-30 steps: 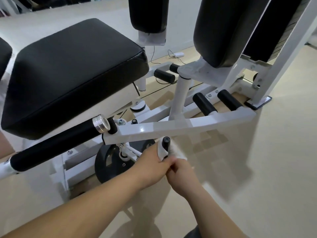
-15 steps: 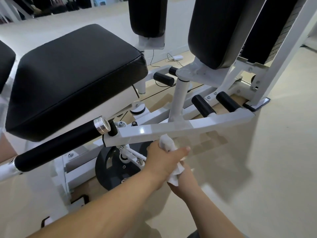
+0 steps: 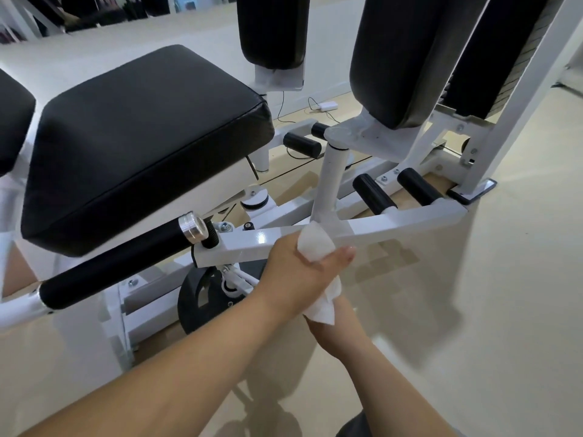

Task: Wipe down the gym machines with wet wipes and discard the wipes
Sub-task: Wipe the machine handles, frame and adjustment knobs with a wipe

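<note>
Head view, gym machine at close range. Left hand reaches in from the lower left and grips a bunched white wet wipe, thumb curled round its front, pressing it against the near face of the white crossbar, right at the junction where the white upright tube meets the bar. The wipe's loose tail hangs down out of the fist and drapes over the right hand, which sits directly beneath the left, palm side hidden; its fingers are covered by the left hand and the wipe, so I cannot tell whether it is closed on the tail or loose. Left of the bar: black foam roller with a chrome end cap, running toward the lower left under the black seat pad. A dark round plate sits low behind the left wrist. Beyond the bar, two short black pegs and a tall black back pad. Pale floor to the right.
</note>
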`<state>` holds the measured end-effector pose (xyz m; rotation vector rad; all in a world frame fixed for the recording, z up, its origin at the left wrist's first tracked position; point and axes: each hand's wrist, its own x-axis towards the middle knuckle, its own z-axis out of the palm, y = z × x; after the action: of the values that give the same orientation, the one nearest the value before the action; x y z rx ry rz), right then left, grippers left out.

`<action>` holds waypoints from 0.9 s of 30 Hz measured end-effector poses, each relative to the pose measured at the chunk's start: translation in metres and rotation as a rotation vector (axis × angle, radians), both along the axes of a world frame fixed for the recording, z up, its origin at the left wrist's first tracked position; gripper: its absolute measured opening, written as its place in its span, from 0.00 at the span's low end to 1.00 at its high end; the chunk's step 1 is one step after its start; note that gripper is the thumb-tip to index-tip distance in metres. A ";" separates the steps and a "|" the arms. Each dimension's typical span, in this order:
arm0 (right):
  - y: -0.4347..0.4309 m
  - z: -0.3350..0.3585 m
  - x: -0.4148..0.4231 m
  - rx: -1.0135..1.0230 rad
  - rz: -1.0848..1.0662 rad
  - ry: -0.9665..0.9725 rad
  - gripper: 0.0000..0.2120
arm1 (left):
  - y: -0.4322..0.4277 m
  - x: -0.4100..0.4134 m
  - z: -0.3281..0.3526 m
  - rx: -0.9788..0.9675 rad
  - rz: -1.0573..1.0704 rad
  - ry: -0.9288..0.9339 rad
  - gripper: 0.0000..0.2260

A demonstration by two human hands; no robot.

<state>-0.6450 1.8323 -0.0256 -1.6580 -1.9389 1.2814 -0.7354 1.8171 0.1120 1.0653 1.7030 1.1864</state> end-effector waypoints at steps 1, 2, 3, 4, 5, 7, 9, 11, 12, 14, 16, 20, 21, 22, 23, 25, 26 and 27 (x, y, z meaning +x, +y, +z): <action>0.001 0.002 0.000 0.013 0.038 0.024 0.10 | -0.002 -0.001 -0.005 -0.033 -0.025 -0.002 0.12; 0.004 -0.005 -0.002 0.038 0.081 0.062 0.09 | -0.005 -0.001 -0.007 -0.087 -0.016 -0.033 0.17; 0.008 -0.017 -0.002 0.066 0.100 0.033 0.10 | -0.006 0.000 -0.010 -0.138 0.003 -0.086 0.23; 0.009 -0.018 -0.003 0.068 0.099 0.028 0.12 | -0.007 0.002 -0.010 -0.167 0.040 -0.149 0.30; 0.009 -0.017 -0.006 0.056 0.089 0.077 0.13 | -0.006 0.005 -0.008 -0.187 0.082 -0.202 0.36; 0.006 -0.010 -0.003 0.036 0.063 0.098 0.18 | -0.004 0.007 0.006 -0.202 0.104 -0.223 0.38; 0.001 0.003 0.000 0.021 0.009 0.109 0.21 | -0.005 0.004 0.027 -0.126 0.076 -0.147 0.32; -0.001 0.013 0.001 -0.007 -0.016 0.147 0.20 | -0.009 -0.005 0.041 -0.044 0.168 -0.107 0.28; -0.002 0.018 0.002 -0.010 -0.002 0.168 0.20 | -0.011 -0.016 0.043 -0.018 0.273 -0.110 0.27; -0.001 0.019 0.002 -0.030 0.028 0.227 0.18 | -0.017 -0.042 0.033 -0.045 0.505 -0.107 0.28; 0.000 0.017 0.001 -0.017 0.025 0.296 0.14 | -0.023 -0.062 0.009 -0.210 0.609 -0.119 0.24; 0.000 0.015 0.002 -0.029 0.039 0.326 0.14 | -0.024 -0.045 -0.024 -0.418 0.481 -0.278 0.26; -0.002 0.018 0.002 -0.037 0.036 0.325 0.15 | -0.021 -0.032 -0.027 -0.417 0.429 -0.299 0.29; -0.003 0.019 0.001 -0.041 0.035 0.331 0.16 | -0.018 -0.018 -0.025 -0.419 0.385 -0.306 0.31; -0.004 0.019 0.001 -0.031 0.038 0.316 0.15 | -0.015 -0.004 -0.020 -0.403 0.372 -0.328 0.32; -0.003 0.018 0.001 -0.020 0.054 0.260 0.14 | -0.012 0.015 -0.015 -0.325 0.350 -0.470 0.31; -0.003 0.019 0.002 -0.030 0.052 0.253 0.12 | -0.012 0.021 -0.015 -0.265 0.332 -0.564 0.25; -0.003 0.020 0.002 -0.034 0.060 0.252 0.11 | -0.014 0.023 -0.014 -0.224 0.304 -0.607 0.19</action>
<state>-0.6427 1.8297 -0.0055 -1.3855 -1.8362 1.4750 -0.7121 1.8028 0.0976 0.2642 1.4842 1.2997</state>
